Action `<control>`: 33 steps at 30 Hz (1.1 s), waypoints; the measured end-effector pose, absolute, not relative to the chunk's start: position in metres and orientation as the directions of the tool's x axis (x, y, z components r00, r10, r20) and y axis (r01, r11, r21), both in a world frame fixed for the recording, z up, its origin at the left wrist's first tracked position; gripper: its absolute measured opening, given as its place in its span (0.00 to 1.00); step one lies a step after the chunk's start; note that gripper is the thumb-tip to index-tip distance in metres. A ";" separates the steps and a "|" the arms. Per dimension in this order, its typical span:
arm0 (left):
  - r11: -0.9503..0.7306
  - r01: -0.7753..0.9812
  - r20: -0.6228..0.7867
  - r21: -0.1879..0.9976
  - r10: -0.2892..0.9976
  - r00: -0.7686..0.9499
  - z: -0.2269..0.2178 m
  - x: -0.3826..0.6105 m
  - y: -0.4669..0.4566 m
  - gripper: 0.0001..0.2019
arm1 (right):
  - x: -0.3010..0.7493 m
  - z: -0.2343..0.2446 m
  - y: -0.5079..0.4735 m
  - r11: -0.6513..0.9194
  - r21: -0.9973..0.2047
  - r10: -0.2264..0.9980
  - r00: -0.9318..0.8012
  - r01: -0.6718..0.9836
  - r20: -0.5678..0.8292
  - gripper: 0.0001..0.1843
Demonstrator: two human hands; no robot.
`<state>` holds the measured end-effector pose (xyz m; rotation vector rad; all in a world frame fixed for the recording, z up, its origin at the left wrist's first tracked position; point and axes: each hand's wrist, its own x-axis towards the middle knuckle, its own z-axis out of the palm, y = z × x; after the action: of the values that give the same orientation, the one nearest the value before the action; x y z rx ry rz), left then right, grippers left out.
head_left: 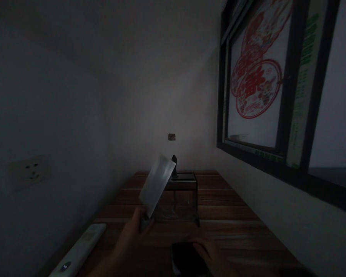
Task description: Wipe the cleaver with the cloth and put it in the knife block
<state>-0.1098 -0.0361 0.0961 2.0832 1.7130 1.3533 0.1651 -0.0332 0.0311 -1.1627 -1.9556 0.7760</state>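
Note:
My left hand (129, 231) is closed around the handle of a cleaver (157, 184). Its broad, shiny blade points up and slightly right. Low in the view, my right hand (209, 250) grips a black, flat-looking object (186, 256) with a paler lower-left edge; the dim light hides its kind. Beyond both hands stands a see-through knife holder (196, 204) with a black frame and slotted top. A dark, upright handle-like piece (174, 163) rises from that top, partly behind the blade.
The wood-grain table (227, 215) runs to the back wall. On its left edge lies a long white power strip (82, 248). A socket (31, 171) is set in the left wall. A dark-framed window (253, 148) with red decals takes up the right side.

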 end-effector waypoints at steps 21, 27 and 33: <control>-0.167 0.615 0.439 -0.771 0.559 0.703 0.446 -0.084 -0.025 0.37 | 0.184 0.011 0.010 0.395 -0.866 0.903 0.043 0.307 0.427 0.24; -0.221 0.603 0.352 -0.766 0.641 0.682 0.475 -0.005 0.019 0.13 | 0.180 -0.005 0.016 0.393 -0.885 0.905 0.064 0.247 0.420 0.23; -0.283 0.620 0.216 -0.732 0.766 0.605 0.453 0.055 0.051 0.11 | 0.174 -0.016 0.018 0.399 -0.883 0.913 -0.019 0.246 0.407 0.24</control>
<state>0.0551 0.0508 0.4532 3.4832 1.9051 -0.3896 0.1738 0.0184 -0.0164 -1.0748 -1.5297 0.7411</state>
